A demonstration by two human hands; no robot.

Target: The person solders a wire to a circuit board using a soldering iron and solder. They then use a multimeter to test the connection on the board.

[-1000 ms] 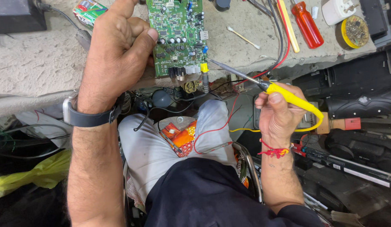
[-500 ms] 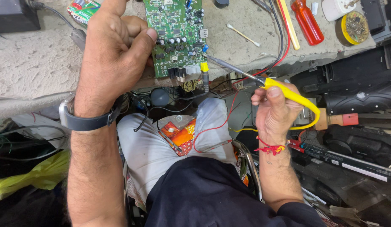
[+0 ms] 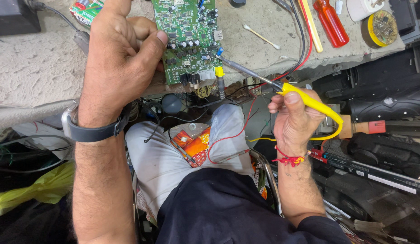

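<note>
A green circuit board (image 3: 187, 31) with several small black capacitors lies at the near edge of a rough grey workbench (image 3: 34, 68). My left hand (image 3: 117, 58) is closed on the board's left side, thumb pressing its top face. My right hand (image 3: 293, 119) grips the yellow handle of a soldering iron (image 3: 309, 101). Its metal shaft slants up and left, and the tip rests at the board's right edge beside a small blue part. A dark watch sits on my left wrist and a red thread on my right.
On the bench at the back right lie a red-handled screwdriver (image 3: 329, 25), a cotton swab (image 3: 262, 37), red and black wires (image 3: 305, 40) and a round yellow part (image 3: 381, 27). Black equipment cases (image 3: 390, 99) fill the right. A yellow plastic bag (image 3: 34, 192) lies lower left. My knees sit below the bench.
My right hand has moved the soldering iron up and left, bringing its tip onto the board's right edge. My left hand has kept its hold on the board.
</note>
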